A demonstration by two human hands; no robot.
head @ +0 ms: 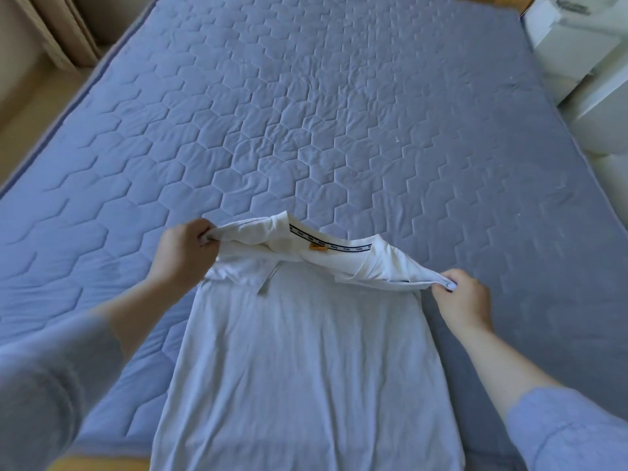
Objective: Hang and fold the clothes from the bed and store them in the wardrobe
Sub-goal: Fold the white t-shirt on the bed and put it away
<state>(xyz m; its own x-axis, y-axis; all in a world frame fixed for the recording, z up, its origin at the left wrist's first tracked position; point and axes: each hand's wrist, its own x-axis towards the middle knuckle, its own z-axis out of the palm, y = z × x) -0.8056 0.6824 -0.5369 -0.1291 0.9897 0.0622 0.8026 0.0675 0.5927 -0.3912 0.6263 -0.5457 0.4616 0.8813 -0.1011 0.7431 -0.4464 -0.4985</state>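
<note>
White shirt (306,351) on bed (306,113) at 6 o'clock, top edge held up by both hands.
Shirt body lies flat on the quilted grey-blue bed cover, hem toward 6 o'clock, neck toward 12. Shoulder part is raised off the bed, w/ the inside of the neckline showing: printed tape & a small orange label (317,247). L hand (185,253), at approx. 9 o'clock of the neck, has fingers curled tight round bunched fabric at one shoulder end. R hand (464,300), at approx. 3 o'clock, pinches the other shoulder end btwn thumb & fingers. Fabric sags btwn the two hands. Beige curtain (64,32) at 11 o'clock of the frame; white furniture (584,56) at 1–2 o'clock, just beside the bed.
</note>
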